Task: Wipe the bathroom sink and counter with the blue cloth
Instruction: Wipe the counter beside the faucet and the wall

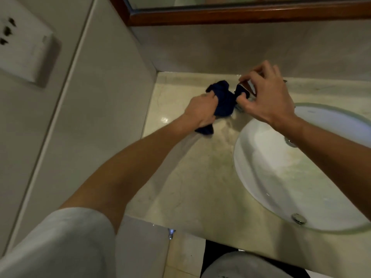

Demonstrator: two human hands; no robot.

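From the head view, both arms reach forward over the counter toward its far left corner. The left hand is turned knuckles-up, its fingers curled tight round one bunched end of the blue cloth, which lies between the two hands just above the counter, beside the back wall. The right hand is held higher, wrist bent, thumb and fingers pinching the other end of the cloth; the remaining fingers arch loosely above. One cloth, two hands, one white oval sink set into the counter at the right, with one metal drain at its near side. One wall socket plate on the left, one wood-framed mirror above.
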